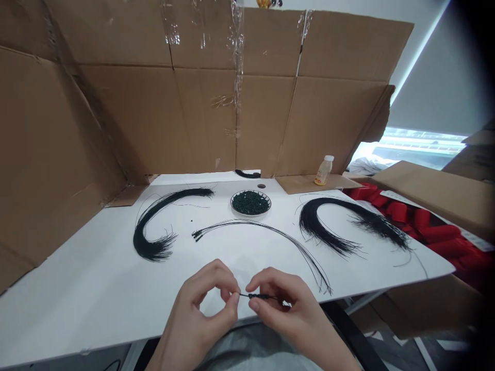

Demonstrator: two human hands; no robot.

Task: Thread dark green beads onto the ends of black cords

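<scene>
Just over the table's front edge, my left hand (207, 299) pinches the end of a thin black cord between thumb and forefinger. My right hand (284, 299) is closed around the same black cord (263, 296), where several small dark pieces sit along it. A short bare stretch of cord shows between both hands; the rest is hidden by my right fingers. Beyond my hands lies a loose bunch of thin black cords (266, 225), with small dark pieces clustered at its left end. A dish (231, 205) farther back holds many small dark green pieces.
On the white table (96, 288), a thick bundle of black strands (145, 237) curves at left and another bundle (313, 221) at right. A small bottle (324, 170) stands on cardboard at back right. Cardboard walls (201, 118) enclose the back and left. Red rolls (421, 219) fill a box at right.
</scene>
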